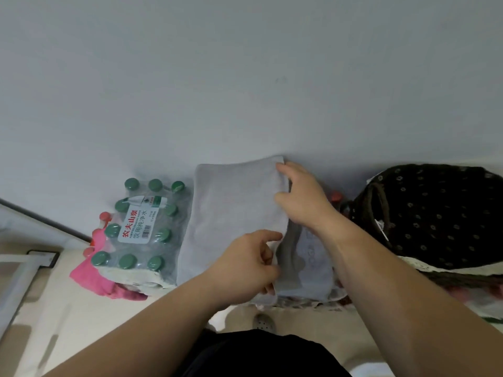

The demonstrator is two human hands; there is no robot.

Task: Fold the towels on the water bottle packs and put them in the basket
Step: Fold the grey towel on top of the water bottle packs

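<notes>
Black clothing (261, 352) is filling the bottom edge, and two bare forearms are reaching out from it towards the grey towel (231, 213). That towel is lying doubled over on top of the water packs, just beside the green-capped pack (138, 227) and touching the wall behind. The left hand (245, 265) is gripping the towel's near right corner, fingers curled round the folded edge. The right hand (302, 197) is pinching the far right edge between thumb and fingertips. So the fold is looking partly made, probably one lengthwise fold in, with at least another wanted before it is basket-sized. A paler cloth (307, 257) is showing under the grey one, and a pink towel (89, 276) is hanging crumpled at the left of the green-capped pack; both are looking unfolded and waiting their turn. The basket (424, 202) is standing to the right, near but apart from the towel, its dark flowered lining hiding whether anything is inside. Most of the job, by this view, is lying ahead.
</notes>
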